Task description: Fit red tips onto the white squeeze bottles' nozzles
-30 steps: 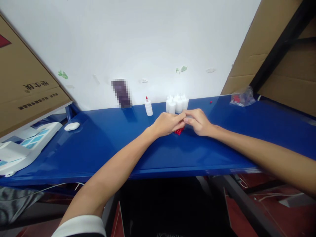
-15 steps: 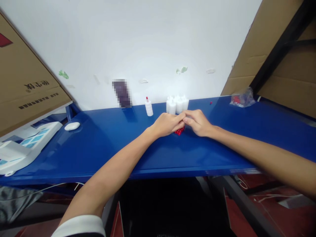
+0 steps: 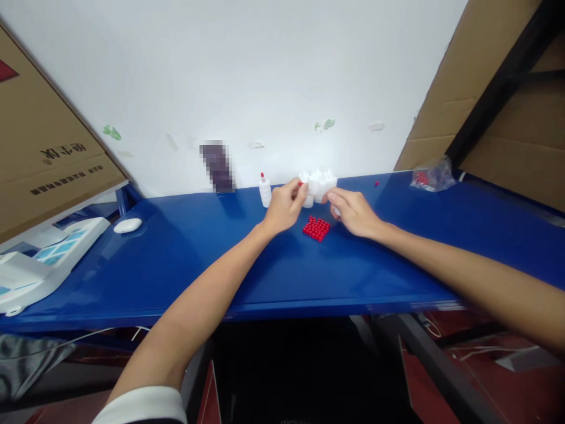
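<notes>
My left hand is raised over the blue table with thumb and fingers pinched on a small red cap. Just behind its fingertips stands a cluster of white squeeze bottles, partly hidden by the hands. My right hand is closed at the right front of the cluster. A bit of white shows under its fingers, too covered to name. Between and below the hands lies a tight patch of red caps. Left of my left hand stands one white bottle with a red cap on its tip.
A dark pixelated shape stands against the wall. On the left are a white oval object and a white device with blue panels. A clear bag with red pieces and a loose red cap lie at the right.
My hands were together over the red caps and have moved apart. The left went up and left, with a red cap now showing in its fingertips. The patch of caps is uncovered.
</notes>
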Motion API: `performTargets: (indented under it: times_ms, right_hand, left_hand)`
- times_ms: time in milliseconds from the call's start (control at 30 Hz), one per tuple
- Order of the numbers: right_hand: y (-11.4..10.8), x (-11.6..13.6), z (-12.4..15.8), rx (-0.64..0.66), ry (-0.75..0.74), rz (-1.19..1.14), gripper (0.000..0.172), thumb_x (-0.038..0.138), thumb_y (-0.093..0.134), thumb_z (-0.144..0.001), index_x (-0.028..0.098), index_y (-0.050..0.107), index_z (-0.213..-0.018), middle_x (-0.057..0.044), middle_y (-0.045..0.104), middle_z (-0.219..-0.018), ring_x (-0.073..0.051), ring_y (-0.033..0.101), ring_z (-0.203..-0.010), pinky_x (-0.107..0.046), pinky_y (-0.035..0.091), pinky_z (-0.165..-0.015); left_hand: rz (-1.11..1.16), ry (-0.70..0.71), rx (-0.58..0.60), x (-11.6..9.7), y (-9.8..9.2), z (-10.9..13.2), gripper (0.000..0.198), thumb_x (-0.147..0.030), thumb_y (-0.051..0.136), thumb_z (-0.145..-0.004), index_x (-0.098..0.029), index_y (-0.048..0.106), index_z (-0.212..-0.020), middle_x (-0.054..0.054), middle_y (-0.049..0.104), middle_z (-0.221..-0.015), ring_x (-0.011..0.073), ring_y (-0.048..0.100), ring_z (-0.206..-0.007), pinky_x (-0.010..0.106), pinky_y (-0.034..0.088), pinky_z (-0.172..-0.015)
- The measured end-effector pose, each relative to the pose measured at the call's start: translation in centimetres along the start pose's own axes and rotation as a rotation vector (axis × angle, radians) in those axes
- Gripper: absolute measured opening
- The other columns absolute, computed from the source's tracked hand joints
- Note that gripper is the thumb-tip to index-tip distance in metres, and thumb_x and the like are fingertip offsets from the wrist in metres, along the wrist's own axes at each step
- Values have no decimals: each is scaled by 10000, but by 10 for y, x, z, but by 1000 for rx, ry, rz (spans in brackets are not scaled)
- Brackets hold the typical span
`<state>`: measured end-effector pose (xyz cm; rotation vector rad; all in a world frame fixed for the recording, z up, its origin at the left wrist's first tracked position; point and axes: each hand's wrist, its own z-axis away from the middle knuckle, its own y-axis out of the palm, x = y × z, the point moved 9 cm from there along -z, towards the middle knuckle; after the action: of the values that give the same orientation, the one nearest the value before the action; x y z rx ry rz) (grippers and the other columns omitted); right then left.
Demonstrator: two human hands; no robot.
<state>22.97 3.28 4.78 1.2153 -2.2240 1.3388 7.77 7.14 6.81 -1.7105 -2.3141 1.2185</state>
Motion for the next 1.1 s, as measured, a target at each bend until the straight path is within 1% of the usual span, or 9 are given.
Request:
performTargets:
  times_ms: [100,200,267,400,533,633,700,933,1100]
  right_hand:
    - [-4,-6,-2,-46,56,108,366,544,583,-929,206,677,-825,-9,641,-645,-186,592,-615,-339,427,-659]
    - [-6,-4,0,-83,88,163,311,515,752,-775,212,688,-798,0,632,-627,-178,570,-589,-328,409,-618]
    - [-9,2,3,-120,84,156,322,519,779,-739,216,670,-757,9,605,-593,-170,548,-563,-324,397,-595]
    - [-17,12,6,-206,4,101,316,526,695,-788,221,652,-716,0,602,-584,-176,541,-564,-337,399,-604]
    - [-19,8,3,-192,-10,23,343,467,533,-887,221,637,-672,-9,574,-558,-188,541,-566,-345,386,-599]
    - [-16,7,1,-153,-10,38,400,450,481,-926,226,589,-613,-10,555,-558,-182,532,-560,-349,387,-619]
    - [-13,13,2,-125,-60,42,456,463,448,-956,227,548,-578,-25,583,-611,-182,546,-592,-354,397,-650]
    - [-1,24,7,-13,-166,-1,615,645,334,-1024,228,525,-614,-25,586,-609,-181,548,-602,-347,396,-655]
    - [7,24,9,79,-190,-63,665,729,263,-1020,222,539,-689,-9,583,-634,-166,527,-596,-326,398,-622]
  left_hand:
    - [-92,-69,-56,27,-17,-4,417,-426,414,-1058,-220,400,-696,-36,473,-565,111,461,-535,272,348,-579]
    - [-213,-78,45,45,-18,-5,430,-421,473,-1018,-211,415,-647,-26,478,-554,115,428,-522,286,297,-580]
    - [-255,-82,124,53,-13,-3,440,-403,494,-996,-209,414,-610,-26,456,-529,113,381,-501,291,269,-572]
    - [-273,-70,203,57,-6,-1,448,-365,519,-973,-206,425,-565,-29,432,-495,105,309,-478,289,241,-560]
    - [-253,-60,142,53,-11,-3,482,-430,509,-1010,-196,488,-589,-22,478,-513,106,351,-492,282,265,-566]
    - [-250,-35,77,40,-16,-4,476,-432,499,-1026,-189,515,-617,-19,505,-532,107,405,-506,275,285,-573]
    - [-250,28,59,23,-15,-4,481,-428,483,-1039,-190,507,-622,-18,507,-535,105,415,-506,275,281,-568]
    - [-235,360,150,-48,14,11,420,-413,416,-1079,-193,599,-771,10,638,-623,112,537,-534,272,337,-543]
    - [-309,501,111,-65,24,20,414,-391,368,-1088,-197,650,-855,13,654,-613,125,581,-535,281,324,-512]
